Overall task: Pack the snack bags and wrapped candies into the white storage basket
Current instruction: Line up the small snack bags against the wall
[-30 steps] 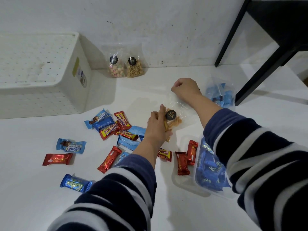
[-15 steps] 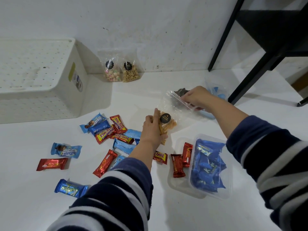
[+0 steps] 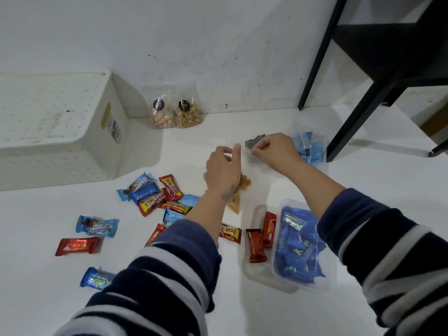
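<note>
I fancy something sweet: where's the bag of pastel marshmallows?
In the head view, the marshmallow bag stands at the back against the wall, between the white basket on its left and the nut bag.

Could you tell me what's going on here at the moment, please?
A person in a striped sweater is handling a clear snack bag of brown sticks on the white table. The left hand and right hand pinch its top edge. The white storage basket sits upside down at the left, so nothing is packed yet. Wrapped candies lie scattered, two more snack bags lean against the wall, and a clear tub holds blue candies.
</note>
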